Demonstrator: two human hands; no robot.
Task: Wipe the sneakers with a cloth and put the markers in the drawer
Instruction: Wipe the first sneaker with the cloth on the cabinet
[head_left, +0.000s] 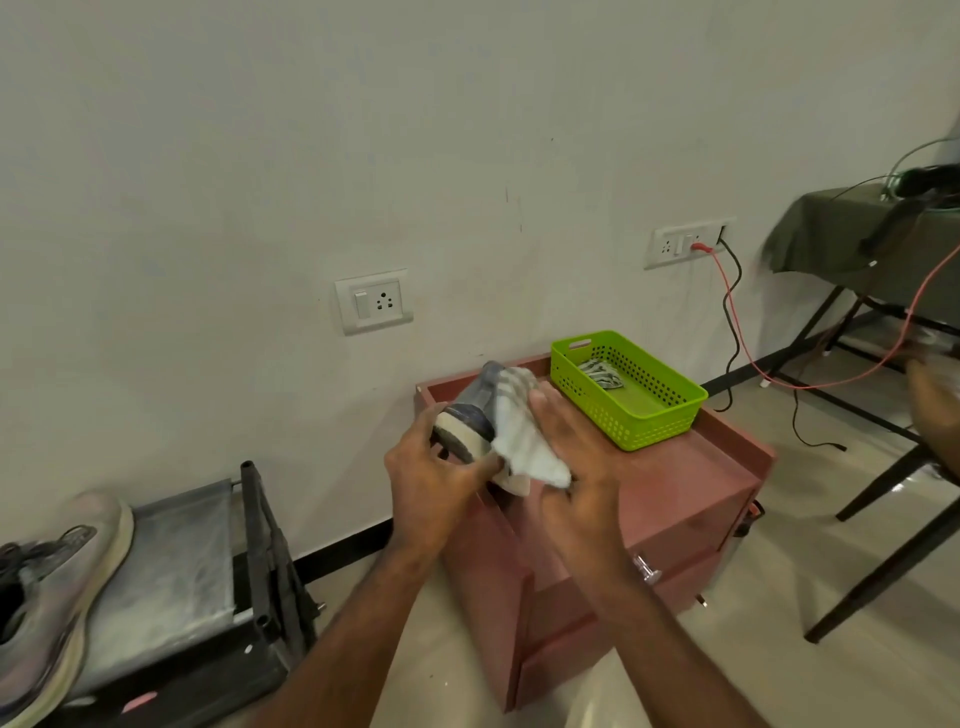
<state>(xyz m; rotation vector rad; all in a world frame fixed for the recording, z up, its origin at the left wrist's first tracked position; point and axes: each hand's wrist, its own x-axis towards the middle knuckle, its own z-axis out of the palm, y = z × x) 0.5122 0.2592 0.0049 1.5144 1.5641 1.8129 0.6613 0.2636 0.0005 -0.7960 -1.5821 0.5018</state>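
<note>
My left hand grips a grey-blue sneaker by its sole and heel, held above the reddish drawer cabinet. My right hand presses a white cloth against the sneaker's side, fingers curled round the cloth's lower edge. A second, grey sneaker rests on the black shoe rack at the lower left. I see no markers. The cabinet's drawer front with a metal handle looks closed.
A green perforated basket with a folded striped cloth inside sits on the cabinet top. Wall sockets, red and black cables and a draped folding table stand at the right. Another person's hand shows at the right edge.
</note>
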